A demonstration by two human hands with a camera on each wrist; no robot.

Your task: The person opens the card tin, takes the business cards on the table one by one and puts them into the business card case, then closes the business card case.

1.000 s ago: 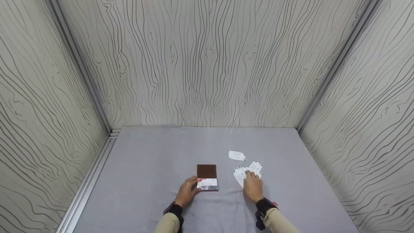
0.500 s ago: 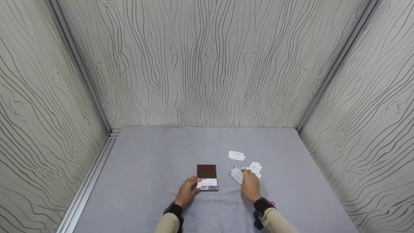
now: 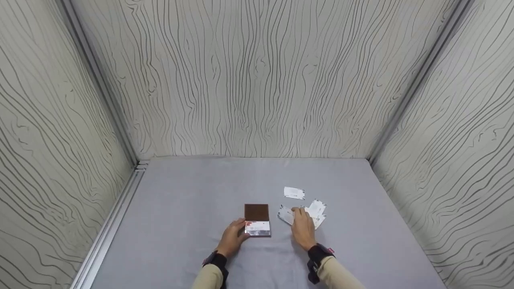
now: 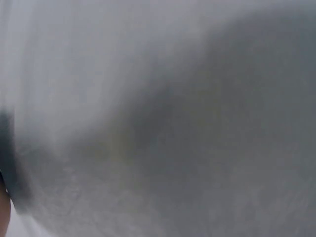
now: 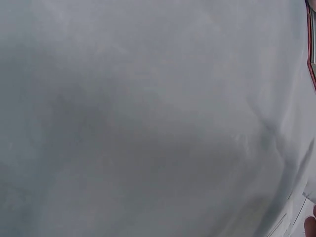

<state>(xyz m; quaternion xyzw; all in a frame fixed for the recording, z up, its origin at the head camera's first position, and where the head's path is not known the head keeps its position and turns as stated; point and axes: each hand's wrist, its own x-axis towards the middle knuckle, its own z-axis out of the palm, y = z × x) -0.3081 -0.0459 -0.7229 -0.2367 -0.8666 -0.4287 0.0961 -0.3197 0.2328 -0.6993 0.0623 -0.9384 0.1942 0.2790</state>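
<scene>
Matt cloth tabletop [image 3: 188, 188], paper-like cards [image 3: 294, 193], smooth case [image 3: 256, 211] with glossy strip [image 3: 259, 233], metallic rail [image 3: 108, 235]

Blurred, shadowed grey cloth [image 4: 74, 54] spreads beside a sliver of skin [image 4: 3, 213].

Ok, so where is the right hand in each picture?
Head: the right hand is low down, a bit right of the middle.
Left wrist: it isn't in this one.
Right wrist: just a bit of its fingers, in the bottom right corner.
Shared landmark: the grey cloth, in all three.
</scene>
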